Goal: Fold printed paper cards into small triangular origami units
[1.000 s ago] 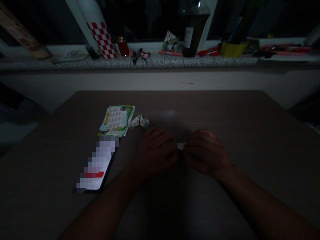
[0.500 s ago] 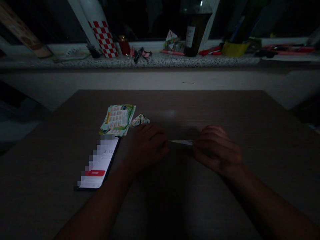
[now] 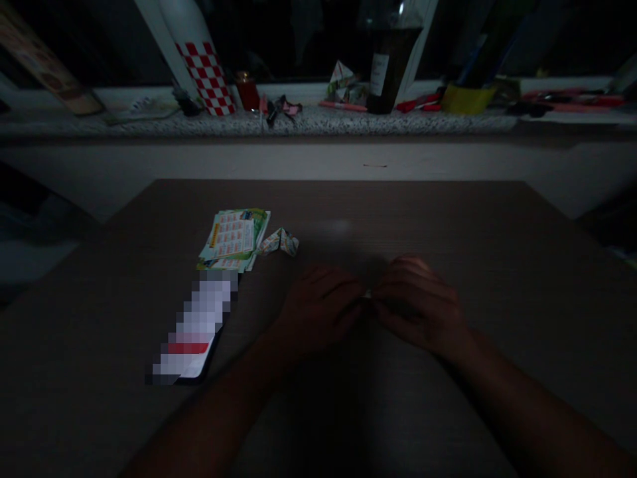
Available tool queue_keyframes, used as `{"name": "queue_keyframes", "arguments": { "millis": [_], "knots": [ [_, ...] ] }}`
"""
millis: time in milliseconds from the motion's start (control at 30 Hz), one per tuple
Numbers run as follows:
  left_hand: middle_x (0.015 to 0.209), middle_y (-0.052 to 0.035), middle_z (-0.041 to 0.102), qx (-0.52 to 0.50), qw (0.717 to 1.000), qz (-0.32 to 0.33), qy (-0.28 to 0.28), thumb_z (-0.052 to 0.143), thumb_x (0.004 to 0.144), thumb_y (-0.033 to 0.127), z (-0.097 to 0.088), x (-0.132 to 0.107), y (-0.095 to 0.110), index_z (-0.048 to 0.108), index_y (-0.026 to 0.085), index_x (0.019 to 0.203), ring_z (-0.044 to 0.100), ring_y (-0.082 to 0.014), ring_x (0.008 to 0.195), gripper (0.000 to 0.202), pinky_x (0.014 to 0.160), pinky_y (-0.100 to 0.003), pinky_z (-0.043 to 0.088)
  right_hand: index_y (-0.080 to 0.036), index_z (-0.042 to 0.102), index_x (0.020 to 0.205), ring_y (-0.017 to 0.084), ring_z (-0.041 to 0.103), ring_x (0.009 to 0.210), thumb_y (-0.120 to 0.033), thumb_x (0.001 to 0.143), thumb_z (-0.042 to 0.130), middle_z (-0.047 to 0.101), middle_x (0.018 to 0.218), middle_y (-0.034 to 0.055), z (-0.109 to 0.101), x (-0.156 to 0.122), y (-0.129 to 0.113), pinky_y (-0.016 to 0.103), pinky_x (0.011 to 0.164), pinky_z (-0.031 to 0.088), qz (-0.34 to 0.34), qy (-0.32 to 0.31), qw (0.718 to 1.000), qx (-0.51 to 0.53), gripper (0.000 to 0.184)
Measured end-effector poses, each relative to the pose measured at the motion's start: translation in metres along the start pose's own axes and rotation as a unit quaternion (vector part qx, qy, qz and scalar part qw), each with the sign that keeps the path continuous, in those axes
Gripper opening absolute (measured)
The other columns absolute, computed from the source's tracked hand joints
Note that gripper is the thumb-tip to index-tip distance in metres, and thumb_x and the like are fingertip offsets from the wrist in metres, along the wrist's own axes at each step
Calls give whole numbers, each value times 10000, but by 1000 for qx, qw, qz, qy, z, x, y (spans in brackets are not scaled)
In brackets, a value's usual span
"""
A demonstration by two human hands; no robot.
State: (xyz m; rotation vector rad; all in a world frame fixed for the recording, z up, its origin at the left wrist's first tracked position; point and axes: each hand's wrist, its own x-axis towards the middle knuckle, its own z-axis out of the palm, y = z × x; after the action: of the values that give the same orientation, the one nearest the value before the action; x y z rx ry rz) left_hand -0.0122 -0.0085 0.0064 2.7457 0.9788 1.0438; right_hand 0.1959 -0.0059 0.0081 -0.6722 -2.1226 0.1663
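A strip of paper is pinched between my two hands above the table, and only a small pale bit of it shows. My left hand is closed on its left end, fingers curled. On the other end my right hand is closed too, the fingertips of both hands almost meeting. A folded piece of printed paper lies beyond my left hand. Left of it rests a stack of printed cards. The hands are dim, so finger detail is hard to make out.
A lit phone lies on the table left of my forearm. Along the granite sill stand a red-and-white checked bottle, a dark cup, a yellow container and other small items.
My left hand has moved right and slightly nearer, and my right hand a little left. The gap between them has narrowed, covering most of the paper strip. The folded paper is now fully uncovered.
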Motion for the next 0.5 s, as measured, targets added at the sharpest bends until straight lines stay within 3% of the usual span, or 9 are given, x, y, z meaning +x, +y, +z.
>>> {"name": "queue_keyframes", "arguments": {
  "millis": [233,367,500],
  "knots": [
    [818,-48,661,-16,1000,-5,-13,512,901,171,3,-3,-1,651,151,878,580,-161,784,143,745,-298,468,-194,641,959,196,639,776,-126,759,696,693,820,49,5,-5,5,415,792,503,-34,-5,999,-1,218],
    [824,-42,659,-45,997,-52,-29,510,909,207,4,-3,-1,656,158,913,594,-154,786,154,730,-275,475,-209,653,955,192,642,780,-122,787,678,705,826,42,5,-5,4,415,793,502,-24,-9,1000,-1,190],
    [805,-22,677,-100,985,-128,-60,559,881,221,0,1,-1,670,171,885,621,-147,768,122,727,-265,481,-203,666,888,187,644,722,-111,774,685,699,757,33,6,-3,0,388,736,508,35,30,998,43,148]
  ]
}}
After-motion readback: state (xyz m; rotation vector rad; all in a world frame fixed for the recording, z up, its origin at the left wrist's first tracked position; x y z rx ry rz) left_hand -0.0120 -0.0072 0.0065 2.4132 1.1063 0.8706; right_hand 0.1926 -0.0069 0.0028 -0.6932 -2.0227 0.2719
